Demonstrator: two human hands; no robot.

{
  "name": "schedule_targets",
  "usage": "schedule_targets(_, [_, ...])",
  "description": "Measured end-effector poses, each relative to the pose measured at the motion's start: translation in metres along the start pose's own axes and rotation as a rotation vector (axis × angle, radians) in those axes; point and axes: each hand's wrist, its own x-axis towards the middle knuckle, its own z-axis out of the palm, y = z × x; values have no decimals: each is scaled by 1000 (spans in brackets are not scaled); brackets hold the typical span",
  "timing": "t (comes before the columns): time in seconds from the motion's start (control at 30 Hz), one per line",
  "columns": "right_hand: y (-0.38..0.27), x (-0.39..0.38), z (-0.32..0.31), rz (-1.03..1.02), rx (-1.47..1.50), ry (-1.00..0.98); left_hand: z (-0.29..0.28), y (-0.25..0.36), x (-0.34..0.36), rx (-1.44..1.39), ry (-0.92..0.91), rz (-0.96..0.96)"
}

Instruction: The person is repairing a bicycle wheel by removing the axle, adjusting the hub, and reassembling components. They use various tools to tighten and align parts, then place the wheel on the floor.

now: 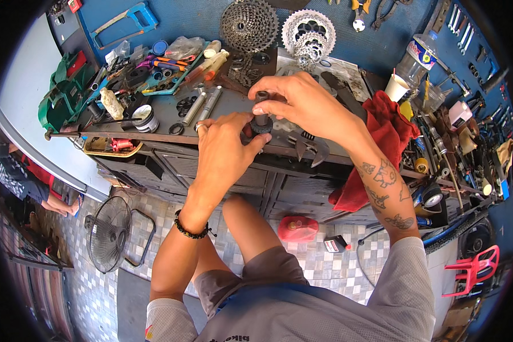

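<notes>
At the bench's front edge, a dark cylindrical part point(261, 120) stands upright, with a wider ringed base. My left hand point(225, 145) is closed around its lower end, thumb and fingers on either side. From the right, my right hand point(305, 105) pinches its upper shaft between thumb and forefinger. The exact kind of part does not show, and my fingers hide some of it. Just right of it lies a metal tool with curved jaws point(310, 149), partly over the edge. Two silver tubes point(194, 109) and a black ring point(176, 129) rest left of my hands.
An open white jar point(146, 118) and a clutter of tools cover the bench's left. Sprocket cassettes point(249, 25) stand at the back. A red cloth point(376, 142) drapes over the right edge, near a paper cup point(397, 87). A fan point(109, 233) stands on the floor.
</notes>
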Motion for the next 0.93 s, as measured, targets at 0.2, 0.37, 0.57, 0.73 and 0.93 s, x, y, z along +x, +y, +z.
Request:
schedule_targets(0.2, [-3,-3,1,53,59,80,-5,-1,7,-288,74,14])
schedule_targets(0.37, [-6,2,-1,88,-62,72,-15,-8,24,-471,-87,-62])
schedule_targets(0.57, [-5,8,-6,-74,-101,176,-15,-5,28,-461,-27,13])
schedule_targets(0.73, [-10,15,-33,89,-419,-42,-16,-1,25,-405,8,35])
schedule_targets(0.93, [-1,17,-31,-96,-154,9,-16,-5,27,-470,-53,-23])
